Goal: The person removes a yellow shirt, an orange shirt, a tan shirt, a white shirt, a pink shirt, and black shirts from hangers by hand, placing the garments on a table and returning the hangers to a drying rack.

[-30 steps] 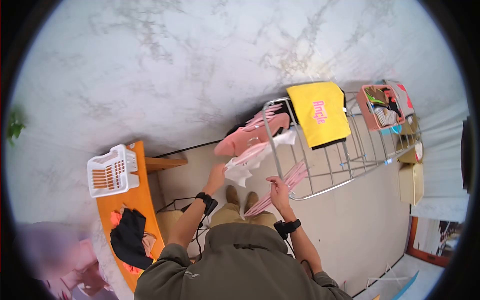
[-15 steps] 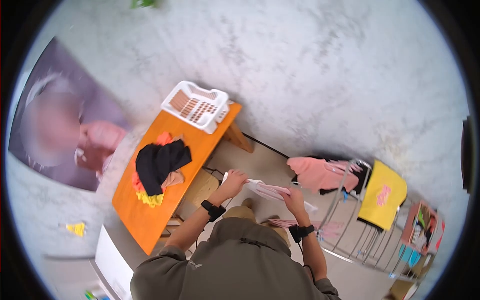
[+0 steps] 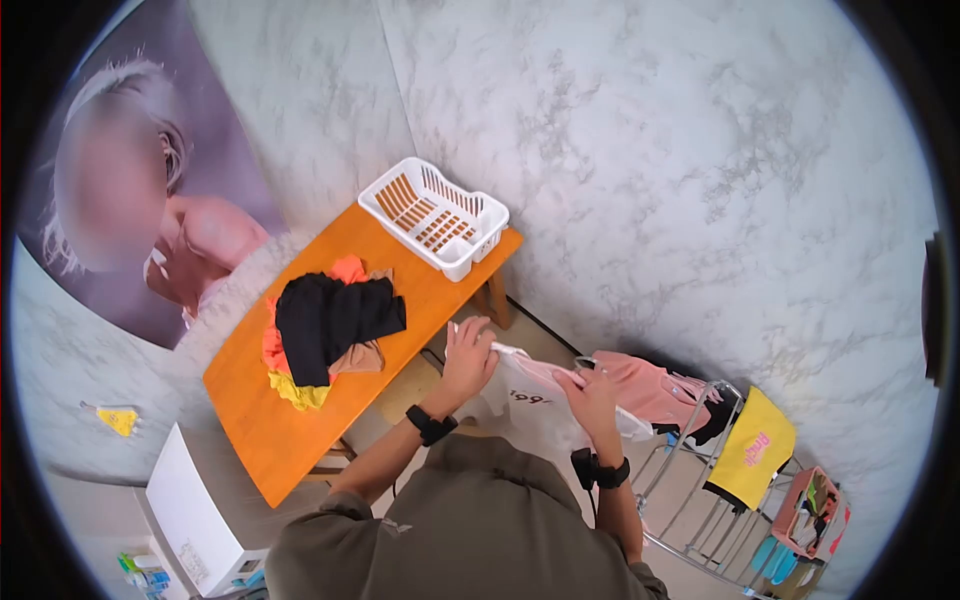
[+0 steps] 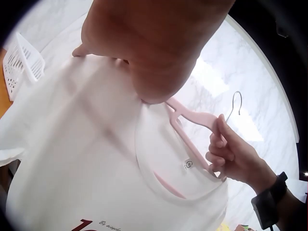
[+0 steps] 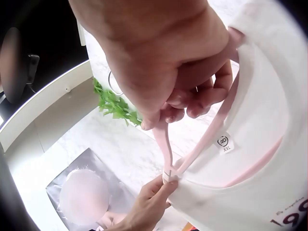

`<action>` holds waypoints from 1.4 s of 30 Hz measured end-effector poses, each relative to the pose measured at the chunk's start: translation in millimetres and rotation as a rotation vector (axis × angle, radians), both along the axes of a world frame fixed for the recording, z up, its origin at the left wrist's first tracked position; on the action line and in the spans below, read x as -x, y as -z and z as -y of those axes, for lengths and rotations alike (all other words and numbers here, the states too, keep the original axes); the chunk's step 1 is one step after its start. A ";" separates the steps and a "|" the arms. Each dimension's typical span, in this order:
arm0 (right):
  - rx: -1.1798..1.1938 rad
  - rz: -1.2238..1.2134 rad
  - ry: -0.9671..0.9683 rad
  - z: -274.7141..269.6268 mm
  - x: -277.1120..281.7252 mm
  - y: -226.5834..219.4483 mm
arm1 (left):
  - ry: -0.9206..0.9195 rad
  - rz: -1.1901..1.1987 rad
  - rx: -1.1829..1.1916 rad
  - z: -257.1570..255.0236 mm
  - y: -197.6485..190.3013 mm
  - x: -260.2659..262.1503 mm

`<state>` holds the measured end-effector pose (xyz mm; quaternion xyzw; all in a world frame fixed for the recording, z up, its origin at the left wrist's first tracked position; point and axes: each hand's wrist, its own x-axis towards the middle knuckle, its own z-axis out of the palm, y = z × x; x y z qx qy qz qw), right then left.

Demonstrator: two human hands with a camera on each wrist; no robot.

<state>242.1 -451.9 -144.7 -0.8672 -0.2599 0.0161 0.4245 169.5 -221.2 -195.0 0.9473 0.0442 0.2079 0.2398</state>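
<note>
A white shirt (image 4: 96,139) with dark red print hangs spread between both hands, a pink hanger (image 4: 190,144) inside its neck. With thumb and fingers, the left hand (image 3: 467,368) pinches the shirt's shoulder at one end of the hanger. The right hand (image 3: 595,405) grips the hanger near its metal hook (image 4: 236,103), close to the other shoulder. In the right wrist view, the left hand (image 5: 150,204) holds cloth and hanger together, and the right hand (image 5: 163,62) covers part of the hanger.
An orange table (image 3: 270,450) at the left bears a white basket (image 3: 490,225) and a pile of black, orange and yellow clothes (image 3: 335,320). A metal rack (image 3: 670,530) at the lower right carries a pink garment (image 3: 640,385), a yellow one (image 3: 752,445) and a pink basket (image 3: 825,550).
The head view has swung towards the table. The right hand has left the bunch of pink hangers by the rack and joined the left at the shirt, which is now spread and raised.
</note>
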 end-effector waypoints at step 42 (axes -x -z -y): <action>-0.066 -0.054 -0.206 -68.5 8.0 -32.6 | 0.013 -0.432 1.366 -173.3 -23.3 25.6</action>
